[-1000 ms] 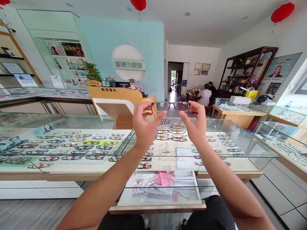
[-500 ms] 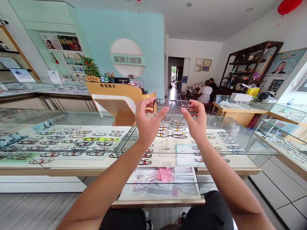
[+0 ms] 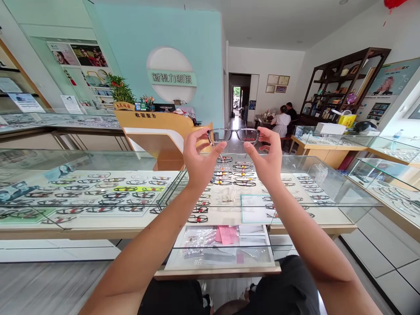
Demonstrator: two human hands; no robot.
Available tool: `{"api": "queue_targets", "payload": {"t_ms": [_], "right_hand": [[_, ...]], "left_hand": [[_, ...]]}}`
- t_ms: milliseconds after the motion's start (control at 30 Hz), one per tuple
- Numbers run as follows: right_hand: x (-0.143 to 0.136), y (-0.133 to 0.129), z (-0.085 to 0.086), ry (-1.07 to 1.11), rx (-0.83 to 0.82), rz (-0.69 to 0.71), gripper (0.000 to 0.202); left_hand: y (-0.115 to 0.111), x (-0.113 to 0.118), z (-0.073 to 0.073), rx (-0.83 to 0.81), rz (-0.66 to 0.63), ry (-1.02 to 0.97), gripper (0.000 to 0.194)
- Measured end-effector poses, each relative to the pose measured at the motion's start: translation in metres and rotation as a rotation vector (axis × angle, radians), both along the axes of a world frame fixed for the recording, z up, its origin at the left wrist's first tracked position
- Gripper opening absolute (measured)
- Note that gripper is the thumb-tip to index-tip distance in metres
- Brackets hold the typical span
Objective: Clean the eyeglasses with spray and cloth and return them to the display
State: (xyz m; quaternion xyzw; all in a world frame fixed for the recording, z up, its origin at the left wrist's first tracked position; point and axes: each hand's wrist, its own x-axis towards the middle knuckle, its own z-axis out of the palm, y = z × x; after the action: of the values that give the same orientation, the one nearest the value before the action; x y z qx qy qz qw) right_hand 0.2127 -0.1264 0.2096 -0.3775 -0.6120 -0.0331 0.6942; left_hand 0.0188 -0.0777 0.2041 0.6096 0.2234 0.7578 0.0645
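A pair of dark-rimmed eyeglasses (image 3: 234, 130) with clear lenses is held up in front of me, above the glass display case. My left hand (image 3: 201, 153) is closed on its left end, thumb below the lens and fingers at the frame's outer corner. At the opposite end, my right hand (image 3: 265, 152) grips the frame in the same way. The lenses face me, roughly level, and the temples are mostly hidden by the frame and fingers.
Rows of eyeglass frames lie inside the glass display case (image 3: 226, 214). Below it, an open drawer (image 3: 219, 262) with pink paper and plastic bags juts toward my knees. A wooden cashier counter (image 3: 154, 127) stands beyond. Two people (image 3: 282, 121) sit at a table at the back.
The eyeglasses have risen slightly and tilted, so the lenses now show taller and more face-on. Both hands moved up a little with them and keep their grip. My view has shifted slightly.
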Motion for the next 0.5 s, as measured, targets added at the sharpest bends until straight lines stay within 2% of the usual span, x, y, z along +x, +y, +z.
{"api": "queue_targets", "payload": {"t_ms": [200, 367, 433, 500], "right_hand": [[0.0029, 0.0002, 0.0014, -0.014, 0.022, 0.027, 0.052], [0.0074, 0.0036, -0.0022, 0.012, -0.023, 0.093, 0.053], [0.0092, 0.0051, -0.0039, 0.032, -0.036, 0.121, 0.054], [0.0102, 0.0053, -0.0050, 0.042, -0.036, 0.129, 0.054]], "left_hand": [[0.0051, -0.0013, -0.0011, 0.145, 0.054, 0.051, 0.055], [0.0012, -0.0032, 0.0040, 0.347, 0.226, 0.115, 0.056], [0.0005, -0.0034, 0.0050, 0.379, 0.274, 0.132, 0.058], [0.0009, -0.0029, 0.0047, 0.368, 0.267, 0.131, 0.058]]}}
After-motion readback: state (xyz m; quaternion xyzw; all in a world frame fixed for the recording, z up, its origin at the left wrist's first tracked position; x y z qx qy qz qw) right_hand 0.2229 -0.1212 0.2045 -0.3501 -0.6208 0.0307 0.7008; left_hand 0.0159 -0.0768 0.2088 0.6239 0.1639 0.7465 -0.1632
